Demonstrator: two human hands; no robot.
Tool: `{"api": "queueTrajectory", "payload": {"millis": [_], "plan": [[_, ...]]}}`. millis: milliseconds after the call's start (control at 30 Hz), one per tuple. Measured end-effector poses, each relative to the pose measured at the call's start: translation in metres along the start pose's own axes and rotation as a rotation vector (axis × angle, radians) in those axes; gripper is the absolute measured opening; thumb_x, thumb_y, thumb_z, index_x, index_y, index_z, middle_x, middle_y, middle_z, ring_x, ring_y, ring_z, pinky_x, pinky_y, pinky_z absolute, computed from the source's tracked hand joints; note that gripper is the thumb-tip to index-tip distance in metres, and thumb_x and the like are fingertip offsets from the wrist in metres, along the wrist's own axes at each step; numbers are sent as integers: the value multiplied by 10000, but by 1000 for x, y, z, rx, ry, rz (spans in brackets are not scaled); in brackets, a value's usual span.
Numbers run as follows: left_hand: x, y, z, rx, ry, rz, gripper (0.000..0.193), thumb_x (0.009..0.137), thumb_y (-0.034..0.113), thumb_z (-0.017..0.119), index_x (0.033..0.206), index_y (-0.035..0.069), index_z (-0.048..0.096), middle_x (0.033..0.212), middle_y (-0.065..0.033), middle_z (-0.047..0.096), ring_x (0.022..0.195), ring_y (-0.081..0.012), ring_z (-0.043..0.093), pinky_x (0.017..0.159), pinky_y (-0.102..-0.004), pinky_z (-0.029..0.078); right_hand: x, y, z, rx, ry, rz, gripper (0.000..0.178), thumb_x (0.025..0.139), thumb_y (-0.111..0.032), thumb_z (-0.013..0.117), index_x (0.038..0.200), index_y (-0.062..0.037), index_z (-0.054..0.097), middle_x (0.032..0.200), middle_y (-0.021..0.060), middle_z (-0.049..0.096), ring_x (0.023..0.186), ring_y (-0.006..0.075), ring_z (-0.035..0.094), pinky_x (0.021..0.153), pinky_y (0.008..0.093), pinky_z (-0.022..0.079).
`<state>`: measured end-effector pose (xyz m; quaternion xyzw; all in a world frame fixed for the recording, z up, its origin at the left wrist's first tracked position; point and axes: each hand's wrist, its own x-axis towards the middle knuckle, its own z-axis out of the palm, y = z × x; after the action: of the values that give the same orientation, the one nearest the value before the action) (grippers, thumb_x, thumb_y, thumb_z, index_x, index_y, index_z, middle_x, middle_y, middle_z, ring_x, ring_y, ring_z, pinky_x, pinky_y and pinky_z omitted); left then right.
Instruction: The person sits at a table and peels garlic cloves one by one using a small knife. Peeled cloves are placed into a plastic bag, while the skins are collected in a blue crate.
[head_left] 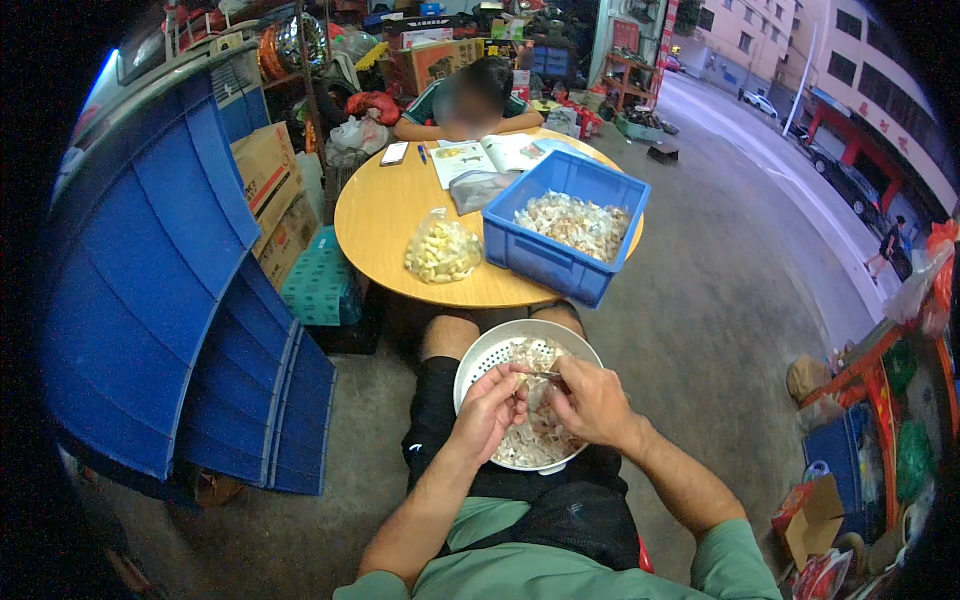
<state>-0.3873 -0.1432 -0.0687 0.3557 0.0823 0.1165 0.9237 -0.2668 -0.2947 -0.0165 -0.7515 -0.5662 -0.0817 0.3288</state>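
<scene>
A white colander (475, 372) rests on my lap, holding papery garlic skins and cloves. Above it, my left hand (487, 412) pinches a small pale garlic clove (522, 379) between thumb and fingers. My right hand (592, 402) is closed close beside it, fingertips almost meeting the left ones. A thin, dark metallic sliver, apparently a small knife blade (546, 375), sticks out of the right fingers toward the clove; its handle is hidden in the hand. On the round table sits a clear bag of peeled garlic cloves (441, 250). Next to it, a blue crate (545, 250) contains unpeeled garlic.
Across the round wooden table (380, 225) a person leans on folded arms behind an open book (480, 160). A phone (394, 153) and pens lie nearby. Blue panels (150, 270) and cardboard boxes (268, 175) stand left. An orange shelf (870, 400) is at right, with a street beyond.
</scene>
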Motion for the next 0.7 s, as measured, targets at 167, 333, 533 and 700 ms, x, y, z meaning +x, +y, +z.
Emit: {"api": "queueTrajectory", "payload": {"millis": [167, 333, 533, 700], "plan": [[-1, 1, 8, 71, 11, -37, 151, 1022, 184, 525, 1126, 75, 534, 847, -17, 578, 680, -86, 544, 575, -224, 438, 3, -1, 1, 21, -37, -8, 216, 846, -166, 683, 879, -23, 524, 785, 190, 612, 741, 399, 633, 650, 479, 501], [-1, -5, 8, 203, -20, 13, 209, 1026, 188, 515, 1200, 73, 528, 860, -42, 604, 670, -112, 557, 560, -224, 442, 2, 4, 5, -10, -11, -27, 248, 837, -186, 707, 853, -25, 519, 775, 183, 609, 732, 394, 631, 645, 475, 500], [-2, -9, 9, 214, -47, 57, 214, 1038, 187, 502, 1194, 44, 533, 871, -50, 616, 652, -118, 554, 559, -231, 450, 0, 12, 7, 8, 10, -25, 267, 827, -199, 721, 836, -24, 519, 761, 176, 604, 724, 389, 631, 639, 472, 498], [0, -12, 9, 190, -23, 90, 204, 1037, 188, 511, 1177, 43, 545, 844, -40, 614, 631, -91, 533, 539, -206, 415, 2, 6, 2, 17, 27, -45, 276, 825, -210, 727, 835, -25, 522, 755, 173, 600, 720, 388, 631, 635, 470, 496]]}}
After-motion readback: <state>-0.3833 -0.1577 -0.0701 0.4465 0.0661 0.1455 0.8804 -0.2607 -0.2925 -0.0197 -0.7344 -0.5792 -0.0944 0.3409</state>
